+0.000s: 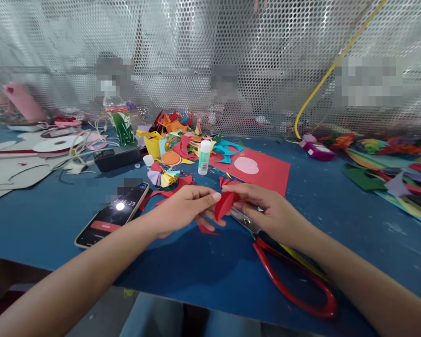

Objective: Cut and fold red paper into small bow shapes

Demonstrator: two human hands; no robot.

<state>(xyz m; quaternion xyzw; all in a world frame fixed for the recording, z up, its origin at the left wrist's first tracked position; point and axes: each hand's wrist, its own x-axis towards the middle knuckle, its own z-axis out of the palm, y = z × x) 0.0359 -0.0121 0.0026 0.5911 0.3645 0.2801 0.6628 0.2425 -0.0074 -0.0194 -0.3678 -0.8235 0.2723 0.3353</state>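
Note:
Between both hands is a folded piece of red paper (225, 202), held above the blue table. My left hand (192, 206) pinches its left edge with the thumb, the other fingers spread underneath. My right hand (263, 206) grips it from the right side. Red-handled scissors (294, 285) lie on the table below my right hand, their blades partly covered by it. Behind the hands stands a white and green glue stick (204, 158). A red paper sheet (272, 171) with a pink paper oval (246, 165) on it lies beyond my right hand.
A phone (114, 213) showing a timer lies left of my left arm. Farther back are a heap of coloured paper scraps (171, 124), a green-labelled bottle (120, 119) and a black box (117, 157). More coloured paper (372, 178) lies at the right. A perforated metal panel (266, 42) rises behind the table (196, 276).

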